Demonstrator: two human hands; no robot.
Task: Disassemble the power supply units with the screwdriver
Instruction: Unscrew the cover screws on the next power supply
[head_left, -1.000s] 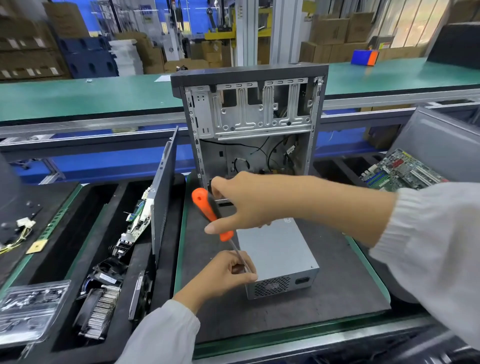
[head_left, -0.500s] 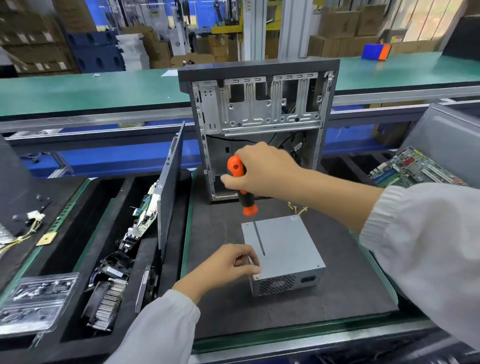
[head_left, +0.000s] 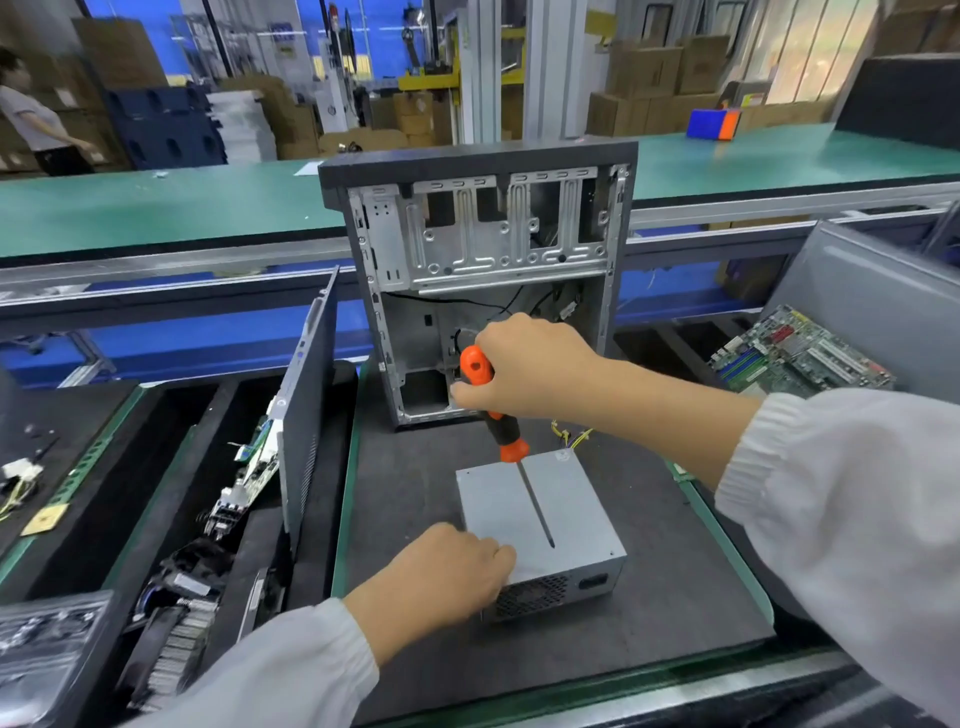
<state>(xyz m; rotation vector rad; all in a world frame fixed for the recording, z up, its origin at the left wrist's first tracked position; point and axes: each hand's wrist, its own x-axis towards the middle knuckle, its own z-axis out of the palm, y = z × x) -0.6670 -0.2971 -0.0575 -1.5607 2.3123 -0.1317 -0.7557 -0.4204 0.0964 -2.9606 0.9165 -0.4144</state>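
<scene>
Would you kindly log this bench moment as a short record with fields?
Right hand: grips the orange-and-black screwdriver
Screwdriver tip: over the top of the power supply unit, contact unclear
Left hand: at the unit's near left corner, fingers curled
Behind: open computer case, upright
Surface: dark mat

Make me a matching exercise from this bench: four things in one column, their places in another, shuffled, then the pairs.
1. screwdriver
2. power supply unit
3. computer case
4. circuit board

A. far right, beside the grey panel
B. upright behind the mat
C. gripped in the right hand
D. flat on the dark mat, left hand at its near corner

Pairs: 1-C, 2-D, 3-B, 4-A
</scene>
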